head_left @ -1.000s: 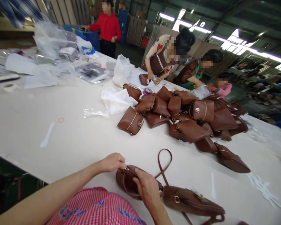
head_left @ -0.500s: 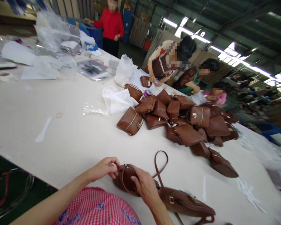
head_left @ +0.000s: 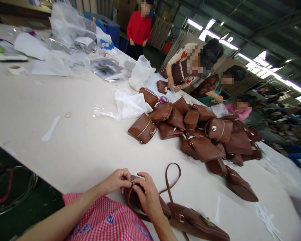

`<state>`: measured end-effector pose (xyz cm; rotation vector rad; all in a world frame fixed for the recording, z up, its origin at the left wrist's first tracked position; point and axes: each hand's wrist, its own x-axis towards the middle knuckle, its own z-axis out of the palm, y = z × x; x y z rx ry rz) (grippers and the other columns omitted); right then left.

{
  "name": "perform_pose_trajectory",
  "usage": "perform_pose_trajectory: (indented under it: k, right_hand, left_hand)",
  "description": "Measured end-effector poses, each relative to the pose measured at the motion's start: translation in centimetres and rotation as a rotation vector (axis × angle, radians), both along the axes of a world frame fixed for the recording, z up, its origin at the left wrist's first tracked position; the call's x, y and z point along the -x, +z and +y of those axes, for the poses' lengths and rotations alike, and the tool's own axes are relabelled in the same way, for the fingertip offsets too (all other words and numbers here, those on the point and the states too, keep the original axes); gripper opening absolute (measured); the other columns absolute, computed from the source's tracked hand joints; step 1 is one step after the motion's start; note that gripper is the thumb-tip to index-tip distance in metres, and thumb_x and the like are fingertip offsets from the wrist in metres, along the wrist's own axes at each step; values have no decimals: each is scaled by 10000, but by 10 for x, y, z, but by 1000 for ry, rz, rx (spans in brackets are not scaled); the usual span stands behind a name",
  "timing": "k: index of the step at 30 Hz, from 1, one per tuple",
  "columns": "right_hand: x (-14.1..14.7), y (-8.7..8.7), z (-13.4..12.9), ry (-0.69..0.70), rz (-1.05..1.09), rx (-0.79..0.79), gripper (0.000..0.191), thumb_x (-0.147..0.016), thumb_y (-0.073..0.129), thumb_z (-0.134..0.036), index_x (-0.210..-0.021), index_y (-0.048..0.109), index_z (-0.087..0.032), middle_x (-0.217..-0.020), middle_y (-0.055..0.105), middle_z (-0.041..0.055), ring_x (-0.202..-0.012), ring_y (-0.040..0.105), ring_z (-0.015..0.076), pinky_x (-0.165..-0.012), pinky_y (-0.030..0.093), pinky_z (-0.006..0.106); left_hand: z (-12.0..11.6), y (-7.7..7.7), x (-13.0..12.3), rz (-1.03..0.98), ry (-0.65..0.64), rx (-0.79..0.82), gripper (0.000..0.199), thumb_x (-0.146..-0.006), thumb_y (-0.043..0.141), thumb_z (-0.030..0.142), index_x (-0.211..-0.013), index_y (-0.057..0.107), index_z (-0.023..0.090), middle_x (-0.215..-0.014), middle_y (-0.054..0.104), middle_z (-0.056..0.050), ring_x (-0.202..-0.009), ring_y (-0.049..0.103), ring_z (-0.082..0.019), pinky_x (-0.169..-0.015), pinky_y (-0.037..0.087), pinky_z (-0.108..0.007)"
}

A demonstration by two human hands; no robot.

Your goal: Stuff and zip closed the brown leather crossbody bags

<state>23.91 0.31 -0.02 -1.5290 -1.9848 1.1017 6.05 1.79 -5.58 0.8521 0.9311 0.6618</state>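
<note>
At the table's near edge, a brown leather handbag (head_left: 133, 198) lies just in front of my body. My left hand (head_left: 118, 180) pinches its far left end, beside a small metal fitting. From the other side, my right hand (head_left: 147, 194) reaches over the bag, thumb and forefinger closed at the same fitting. Both sets of fingertips nearly meet there and partly hide it. A second brown bag (head_left: 198, 221) with a gold-coloured buckle lies right of my right hand. Its looped strap (head_left: 167, 174) stands up on the table.
A heap of brown bags (head_left: 203, 147) covers the table's middle right. White wrapping (head_left: 130, 103) and clear plastic (head_left: 65, 63) lie farther back. Co-workers (head_left: 183, 63) bend over the far edge, and a person in red (head_left: 139, 28) stands behind. White strips (head_left: 267, 219) lie at right.
My right hand has shifted from the bag's side to its left end, where its fingers now pinch beside my left fingertips. The person in red has lowered an arm.
</note>
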Motion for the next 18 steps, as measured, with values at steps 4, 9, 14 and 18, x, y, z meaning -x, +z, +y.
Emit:
perform_pose_trajectory:
  k: [4,9,14,18]
  right_hand:
    - [-9,12,7,91,124,-2,148,-850,529,-152,-818,651,-229,-875,633,31,-861,595,177,-789,486,296]
    - [-17,5,11,33,307,140,98,-864,553,-246,-845,644,-215,-840,687,20,-822,624,173,-781,496,285]
    - [-13,3,10,77,393,218,94,-844,566,-240,-817,653,-214,-852,703,22,-845,635,178,-816,495,291]
    - [-14,7,13,85,389,251,91,-836,568,-225,-827,657,-214,-869,704,21,-863,636,178,-845,493,296]
  left_hand:
    - [-8,16,5,-12,-40,50,195,-604,704,248,-694,560,152,-585,560,61,-423,522,-88,-398,401,-198]
    - [-18,18,15,-96,9,81,182,-581,717,232,-733,655,155,-818,582,20,-558,587,-101,-507,490,-234]
    - [-25,6,12,-201,85,-42,129,-586,765,249,-635,680,166,-1073,590,-42,-998,581,-203,-893,466,-336]
    - [-25,8,2,-260,103,-33,169,-643,714,284,-651,603,157,-1192,604,-70,-1119,530,-249,-981,387,-387]
